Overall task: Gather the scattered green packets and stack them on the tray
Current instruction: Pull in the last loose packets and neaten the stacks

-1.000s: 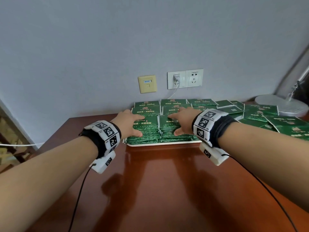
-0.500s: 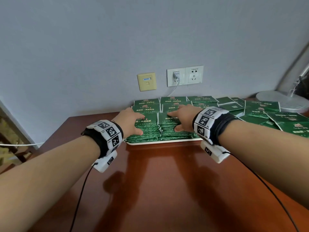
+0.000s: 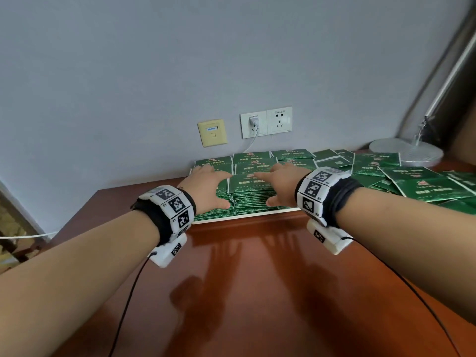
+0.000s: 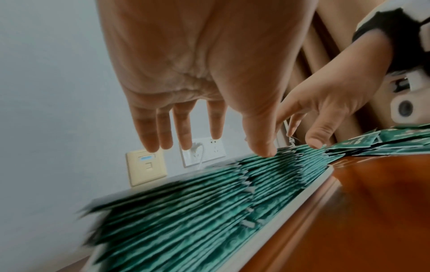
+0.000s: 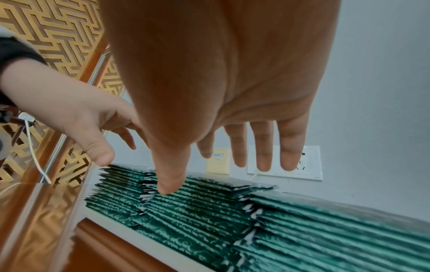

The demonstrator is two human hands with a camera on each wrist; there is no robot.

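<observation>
Up at 12 o'clock from me, against the wall, the white tray (image 3: pixel 247 217) sits on the reddish wooden desk (image 3: pixel 257 279), loaded with rows of stacked green packets (image 3: pixel 247 199). Both my hands are spread flat over the stacks, nothing gripped. My left hand (image 3: pixel 206 188) is over the stack at about 11 o'clock, fingers straight, thumb tip touching the top packet edge in the wrist view (image 4: pixel 263 152). My right hand (image 3: pixel 279 182) is over the next stack at roughly 1 o'clock, same deal: fingers loose and extended, thumb (image 5: pixel 167 187) resting on the packet edges. Off at 2 o'clock, beside the tray, a loose pile of scattered packets (image 3: pixel 412 181) lies on the desk, well clear of either hand, with a silver lamp base (image 3: pixel 407 153) behind it.
</observation>
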